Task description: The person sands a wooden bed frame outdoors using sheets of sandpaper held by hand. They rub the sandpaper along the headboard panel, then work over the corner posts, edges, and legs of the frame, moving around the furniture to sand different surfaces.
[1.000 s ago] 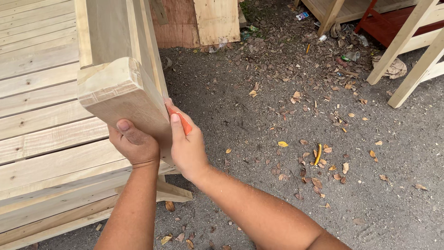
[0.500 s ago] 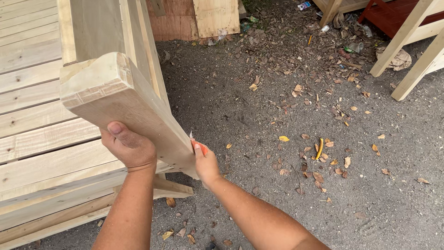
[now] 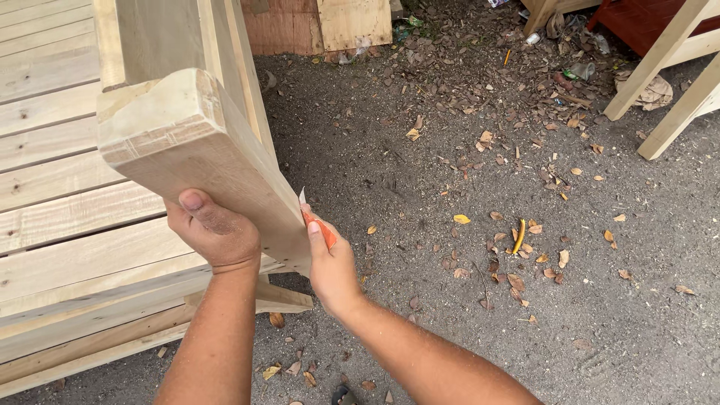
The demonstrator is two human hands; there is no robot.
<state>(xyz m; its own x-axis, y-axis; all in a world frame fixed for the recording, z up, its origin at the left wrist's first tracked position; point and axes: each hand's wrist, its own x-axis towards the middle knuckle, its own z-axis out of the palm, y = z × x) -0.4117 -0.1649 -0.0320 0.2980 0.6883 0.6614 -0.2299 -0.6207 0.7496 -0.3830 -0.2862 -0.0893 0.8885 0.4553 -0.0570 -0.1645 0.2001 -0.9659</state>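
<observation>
I have the thick wooden armrest (image 3: pixel 202 157) of a pale slatted bench (image 3: pixel 52 217) in front of me, its blunt end tilted toward the camera. My left hand (image 3: pixel 214 232) is closed around the underside of it, thumb up against the face. My right hand (image 3: pixel 330 262) is closed on an orange cutter (image 3: pixel 319 225), pressed to the armrest's right edge with its tip pointing up. Beyond lies gravel ground (image 3: pixel 450 315) strewn with dry leaves (image 3: pixel 517 240), and pale wooden legs (image 3: pixel 667 82) stand at far right.
</observation>
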